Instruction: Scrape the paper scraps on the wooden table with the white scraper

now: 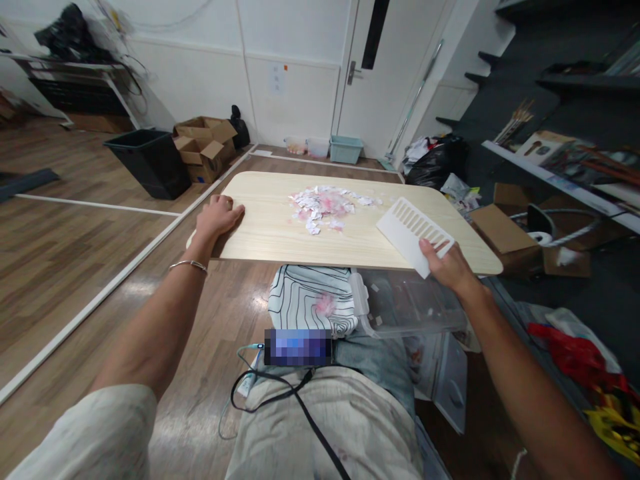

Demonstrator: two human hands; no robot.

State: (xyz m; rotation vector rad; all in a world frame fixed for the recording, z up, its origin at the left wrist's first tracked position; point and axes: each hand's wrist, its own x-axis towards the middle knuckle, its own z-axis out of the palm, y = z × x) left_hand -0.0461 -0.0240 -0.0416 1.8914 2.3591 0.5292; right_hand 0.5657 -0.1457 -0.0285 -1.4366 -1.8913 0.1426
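Observation:
A pile of torn white and pink paper scraps (325, 205) lies in the middle of a light wooden tabletop (270, 230). My left hand (218, 217) rests on the table's left edge, fingers curled over it, holding nothing loose. My right hand (447, 262) grips the near corner of a flat white slotted plastic board (413, 231) that lies tilted on the table's right side, to the right of the scraps. A bracelet sits on my left wrist.
A clear plastic bin (415, 307) stands under the table's near edge beside a black-and-white patterned cloth (310, 300). Cardboard boxes (205, 147) and a black crate (150, 160) stand far left. Shelves, a box (505, 230) and bags crowd the right.

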